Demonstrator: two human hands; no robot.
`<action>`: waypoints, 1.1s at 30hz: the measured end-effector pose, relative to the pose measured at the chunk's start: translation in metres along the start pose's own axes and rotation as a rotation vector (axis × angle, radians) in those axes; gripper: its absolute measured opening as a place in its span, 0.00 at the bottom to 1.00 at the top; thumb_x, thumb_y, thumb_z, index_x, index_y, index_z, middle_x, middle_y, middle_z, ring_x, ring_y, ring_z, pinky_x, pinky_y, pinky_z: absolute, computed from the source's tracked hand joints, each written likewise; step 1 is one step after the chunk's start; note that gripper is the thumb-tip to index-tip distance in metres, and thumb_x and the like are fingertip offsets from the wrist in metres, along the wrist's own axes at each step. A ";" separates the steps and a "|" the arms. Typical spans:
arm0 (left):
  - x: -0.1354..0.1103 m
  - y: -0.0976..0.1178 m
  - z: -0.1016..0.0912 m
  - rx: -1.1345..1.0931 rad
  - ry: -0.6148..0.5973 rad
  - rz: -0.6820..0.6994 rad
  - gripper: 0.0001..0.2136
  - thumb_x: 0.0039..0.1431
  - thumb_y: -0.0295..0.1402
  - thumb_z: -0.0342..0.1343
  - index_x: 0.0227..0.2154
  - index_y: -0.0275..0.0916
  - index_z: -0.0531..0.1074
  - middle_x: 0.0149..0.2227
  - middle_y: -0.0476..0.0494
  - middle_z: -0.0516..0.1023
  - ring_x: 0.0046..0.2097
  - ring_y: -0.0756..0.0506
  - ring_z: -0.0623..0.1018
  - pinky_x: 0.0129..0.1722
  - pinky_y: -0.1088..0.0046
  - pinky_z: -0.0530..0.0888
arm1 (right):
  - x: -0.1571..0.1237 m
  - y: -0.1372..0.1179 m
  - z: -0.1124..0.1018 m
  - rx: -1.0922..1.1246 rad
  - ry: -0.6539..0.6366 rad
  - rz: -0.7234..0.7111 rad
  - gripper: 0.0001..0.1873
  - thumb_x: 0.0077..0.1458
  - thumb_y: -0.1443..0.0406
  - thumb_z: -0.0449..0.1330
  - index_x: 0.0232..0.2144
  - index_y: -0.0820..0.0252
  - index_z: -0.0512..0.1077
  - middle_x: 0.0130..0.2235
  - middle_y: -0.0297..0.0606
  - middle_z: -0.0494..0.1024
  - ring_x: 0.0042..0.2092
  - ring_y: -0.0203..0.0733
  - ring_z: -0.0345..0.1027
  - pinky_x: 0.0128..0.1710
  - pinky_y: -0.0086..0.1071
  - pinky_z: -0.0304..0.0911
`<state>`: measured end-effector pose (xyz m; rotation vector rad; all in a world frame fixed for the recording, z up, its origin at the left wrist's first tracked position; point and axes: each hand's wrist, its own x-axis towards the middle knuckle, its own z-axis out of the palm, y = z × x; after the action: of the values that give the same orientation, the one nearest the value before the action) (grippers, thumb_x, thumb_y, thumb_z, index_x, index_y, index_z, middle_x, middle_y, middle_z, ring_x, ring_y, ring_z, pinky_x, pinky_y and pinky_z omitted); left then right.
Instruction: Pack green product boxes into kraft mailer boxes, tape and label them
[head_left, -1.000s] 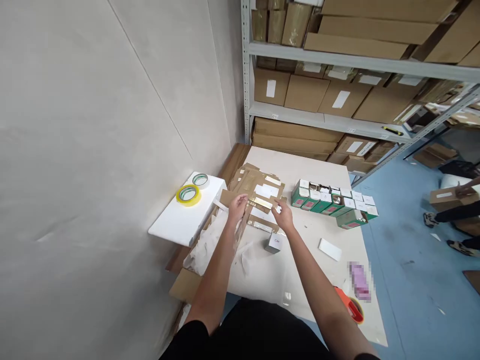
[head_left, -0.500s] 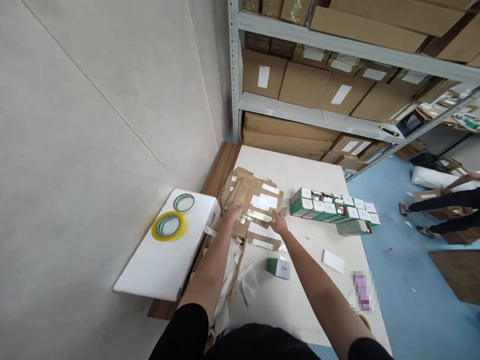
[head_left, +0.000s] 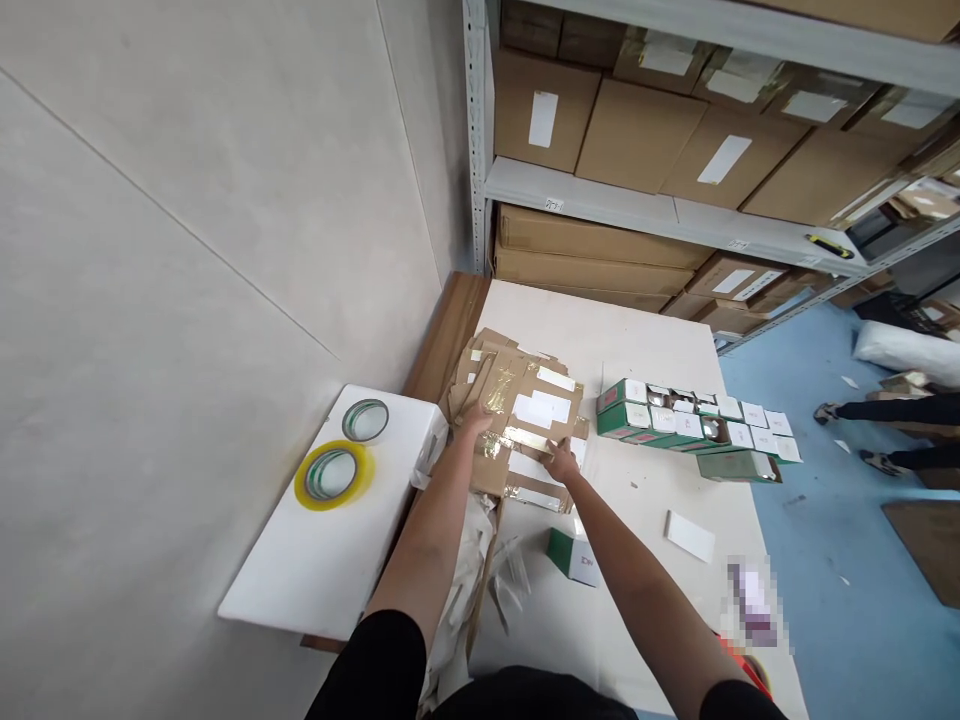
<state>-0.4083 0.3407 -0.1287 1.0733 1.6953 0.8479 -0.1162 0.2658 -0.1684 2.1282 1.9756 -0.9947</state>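
A flattened cardboard piece (head_left: 517,385) with clear tape and white labels lies slightly askew on a stack of flat cardboard. Its near left edge is in my left hand (head_left: 474,420), the fingers partly hidden. On the right, my right hand (head_left: 561,462) pinches its near right corner. More labelled cardboard (head_left: 532,482) shows underneath, closer to me. A small green-and-white box (head_left: 574,556) stands just in front of my right forearm's inner side.
Rows of green-and-white boxes (head_left: 675,420) stand on the white table (head_left: 600,340). Tape rolls (head_left: 330,474) lie on a white block (head_left: 277,560) at left. A white slab (head_left: 689,536) lies at right. Shelving (head_left: 600,205) with cartons rises behind; a person's legs (head_left: 900,411) show far right.
The view has shifted, so the table and shelf sit differently in the picture. Both my hands stay at the cardboard, whose near right corner now looks lifted slightly off the stack.
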 end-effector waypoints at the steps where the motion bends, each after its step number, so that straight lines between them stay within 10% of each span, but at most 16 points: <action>1: 0.000 0.002 -0.001 0.026 0.018 -0.034 0.18 0.42 0.30 0.70 0.39 0.39 0.76 0.48 0.30 0.82 0.55 0.32 0.77 0.51 0.60 0.69 | 0.000 0.000 -0.001 -0.005 -0.012 0.010 0.30 0.63 0.55 0.59 0.65 0.52 0.67 0.69 0.55 0.56 0.58 0.58 0.69 0.56 0.48 0.64; 12: -0.025 0.068 -0.018 -0.101 -0.103 0.038 0.13 0.50 0.33 0.69 0.38 0.37 0.79 0.41 0.38 0.83 0.45 0.40 0.81 0.51 0.63 0.75 | -0.002 0.018 -0.017 0.358 0.213 0.000 0.23 0.59 0.59 0.56 0.55 0.57 0.75 0.57 0.47 0.74 0.54 0.52 0.72 0.57 0.42 0.65; 22: -0.068 0.141 -0.034 -0.245 -0.197 0.209 0.18 0.50 0.36 0.71 0.44 0.37 0.78 0.40 0.43 0.82 0.45 0.44 0.80 0.50 0.66 0.76 | -0.037 0.060 -0.114 1.112 0.610 0.073 0.28 0.42 0.50 0.65 0.45 0.57 0.76 0.35 0.39 0.82 0.41 0.53 0.76 0.42 0.42 0.71; 33: -0.152 0.186 0.029 -0.234 -0.249 0.377 0.27 0.52 0.39 0.70 0.54 0.37 0.74 0.35 0.47 0.79 0.38 0.46 0.80 0.45 0.67 0.76 | -0.151 0.130 -0.193 1.377 0.748 -0.178 0.29 0.38 0.50 0.72 0.41 0.56 0.73 0.36 0.39 0.82 0.38 0.48 0.75 0.38 0.40 0.70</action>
<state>-0.2996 0.2740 0.0770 1.2952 1.1731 1.0706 0.0857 0.2026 0.0106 3.3850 1.9086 -2.3598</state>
